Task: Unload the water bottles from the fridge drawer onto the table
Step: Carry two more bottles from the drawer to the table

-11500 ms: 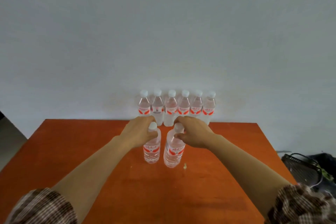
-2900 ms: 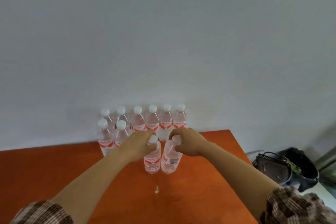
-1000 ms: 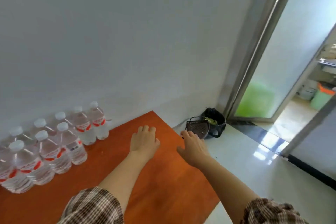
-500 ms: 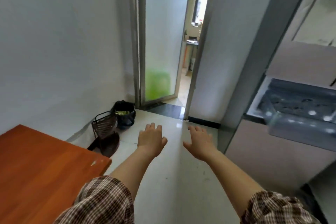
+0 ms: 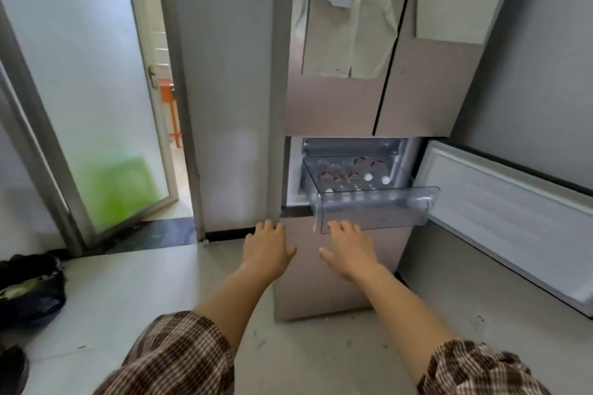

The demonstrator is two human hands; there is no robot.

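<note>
1. Now both hands are empty, fingers spread and palms down: the left hand and the right hand reach toward the fridge, neither touching anything.
2. Remaining water bottles lie inside the clear fridge drawer, which stands pulled out, with the open compartment door to its right.
3. Best approach, I judge: raise both hands over the drawer's front lip, not under it.
4. Grip one bottle per hand near its white cap.
5. Lift straight up so neighbouring bottles stay undisturbed.
</note>
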